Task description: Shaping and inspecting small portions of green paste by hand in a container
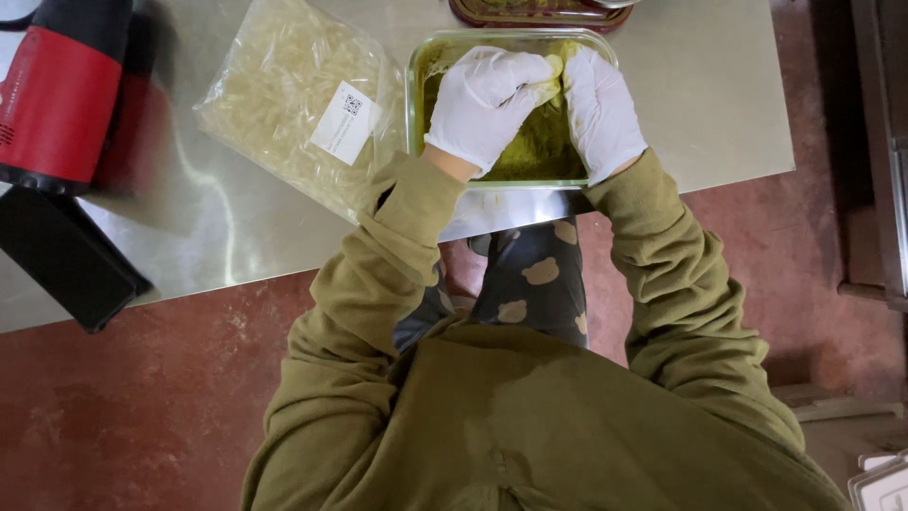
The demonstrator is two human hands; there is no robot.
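— What takes up most of the view from where you stand?

— The steel surface (pixel 236 227), running across the upper half of the frame, with red-brown floor (pixel 142 407) below it. The person in an olive top leans over its near edge.

— And on it?

— In the upper left, a red and black appliance (pixel 57 90), with a flat black slab (pixel 66 260) just under it near the edge. Right of those, upper middle, lies a clear bag of pale pasta (pixel 284 104) with a white label (pixel 345 123) on it. The bag's right side sits just beside the glass dish.

— Which dish?

— A rectangular glass dish (pixel 421 66), top centre of the frame, smeared inside with a green mixture (pixel 544 147). Beyond it, at the very top edge, I can see part of a dark tray (pixel 530 14).

— What are the hands doing?

— Both wear white gloves and both are down in the dish. The left hand (pixel 487 99) is curled, its grip closed around a lump of yellowish-green food (pixel 556 71) at the far end of the dish. The right hand (pixel 601 109) presses against the same lump from the other side, fingers bent over it; how tightly it grips I cannot tell. The two gloves touch each other.
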